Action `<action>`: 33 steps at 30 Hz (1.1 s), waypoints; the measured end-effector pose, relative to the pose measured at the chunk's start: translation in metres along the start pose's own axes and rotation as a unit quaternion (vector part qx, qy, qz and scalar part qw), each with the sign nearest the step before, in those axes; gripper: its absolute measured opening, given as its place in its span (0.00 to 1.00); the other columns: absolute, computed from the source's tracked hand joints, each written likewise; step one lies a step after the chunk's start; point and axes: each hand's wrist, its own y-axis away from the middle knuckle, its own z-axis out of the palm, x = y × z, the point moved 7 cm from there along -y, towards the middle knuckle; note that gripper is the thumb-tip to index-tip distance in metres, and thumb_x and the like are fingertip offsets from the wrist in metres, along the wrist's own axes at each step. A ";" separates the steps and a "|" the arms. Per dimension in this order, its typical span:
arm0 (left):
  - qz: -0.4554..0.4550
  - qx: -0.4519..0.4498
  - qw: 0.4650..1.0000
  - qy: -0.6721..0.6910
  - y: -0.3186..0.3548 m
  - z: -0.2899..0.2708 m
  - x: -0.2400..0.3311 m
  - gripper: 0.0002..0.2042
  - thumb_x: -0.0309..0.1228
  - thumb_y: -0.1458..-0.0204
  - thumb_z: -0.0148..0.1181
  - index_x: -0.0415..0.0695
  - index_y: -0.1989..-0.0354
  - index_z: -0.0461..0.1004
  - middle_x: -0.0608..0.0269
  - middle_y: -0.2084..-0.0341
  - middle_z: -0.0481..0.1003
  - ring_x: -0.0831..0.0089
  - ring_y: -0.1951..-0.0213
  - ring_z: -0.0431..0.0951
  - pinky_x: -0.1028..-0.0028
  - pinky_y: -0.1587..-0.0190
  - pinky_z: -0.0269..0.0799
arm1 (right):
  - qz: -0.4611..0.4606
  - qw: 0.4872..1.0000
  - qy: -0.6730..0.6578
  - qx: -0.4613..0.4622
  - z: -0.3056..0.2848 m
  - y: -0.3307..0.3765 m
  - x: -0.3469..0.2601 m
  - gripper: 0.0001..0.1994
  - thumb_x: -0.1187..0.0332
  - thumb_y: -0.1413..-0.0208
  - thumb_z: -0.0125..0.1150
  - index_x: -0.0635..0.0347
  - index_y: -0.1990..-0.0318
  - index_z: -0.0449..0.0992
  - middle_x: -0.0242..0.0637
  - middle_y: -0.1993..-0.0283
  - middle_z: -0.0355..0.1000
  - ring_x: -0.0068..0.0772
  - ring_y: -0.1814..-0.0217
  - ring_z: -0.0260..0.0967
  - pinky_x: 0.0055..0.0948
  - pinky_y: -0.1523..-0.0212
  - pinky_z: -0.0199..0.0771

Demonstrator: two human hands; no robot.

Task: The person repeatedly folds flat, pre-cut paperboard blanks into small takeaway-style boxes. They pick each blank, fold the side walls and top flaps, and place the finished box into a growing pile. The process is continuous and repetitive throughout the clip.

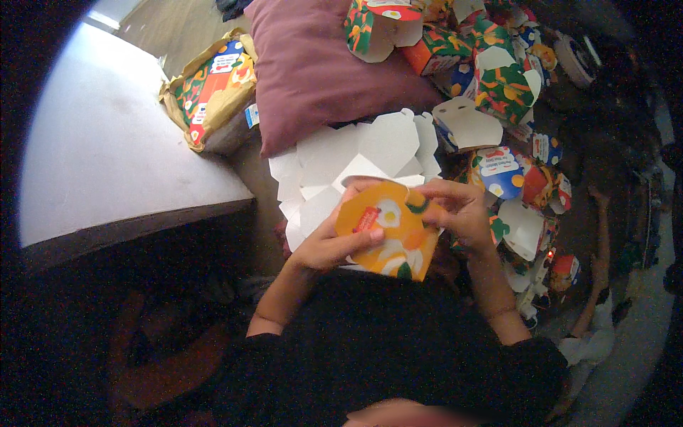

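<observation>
Between my hands is a yellow printed cardboard food box (398,238), partly folded, with its printed side facing me. My left hand (338,238) grips its left side, the thumb lying across the front. At the upper right edge, the fingers of my right hand (459,213) are bent around a flap of the same box. Just beyond lies a pile of flat white box blanks (320,160), spread with their plain sides up and partly hidden by my hands and the box.
A mauve cushion (320,64) lies ahead. Folded printed boxes (505,92) are heaped at the right. Left of the cushion stands an opened brown paper pack (213,89) of printed blanks, near a white surface (107,135). Another person's arm (601,249) shows far right.
</observation>
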 end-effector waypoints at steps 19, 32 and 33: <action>-0.089 0.356 0.672 -0.644 0.016 -0.129 -0.003 0.25 0.45 0.50 0.56 0.35 0.52 0.67 0.48 0.58 0.71 0.53 0.57 0.73 0.60 0.55 0.68 | -0.134 0.808 0.468 0.332 -0.104 0.098 -0.099 0.34 0.64 0.62 0.66 0.64 0.44 0.65 0.47 0.42 0.62 0.39 0.40 0.59 0.36 0.42 0.59; -0.149 0.353 0.695 -0.608 0.023 -0.149 -0.040 0.33 0.47 0.52 0.59 0.31 0.47 0.62 0.38 0.53 0.64 0.47 0.52 0.68 0.63 0.49 0.65 | 0.060 0.827 0.514 0.220 -0.012 -0.017 0.073 0.38 0.49 0.51 0.58 0.74 0.43 0.58 0.57 0.43 0.57 0.53 0.43 0.58 0.40 0.45 0.62; -0.150 0.355 0.698 -0.604 0.023 -0.149 -0.040 0.33 0.46 0.53 0.60 0.31 0.46 0.62 0.39 0.53 0.64 0.47 0.51 0.68 0.63 0.49 0.65 | 0.020 0.811 0.527 0.252 -0.008 -0.014 0.064 0.30 0.57 0.47 0.56 0.72 0.43 0.60 0.55 0.44 0.61 0.52 0.44 0.61 0.37 0.43 0.60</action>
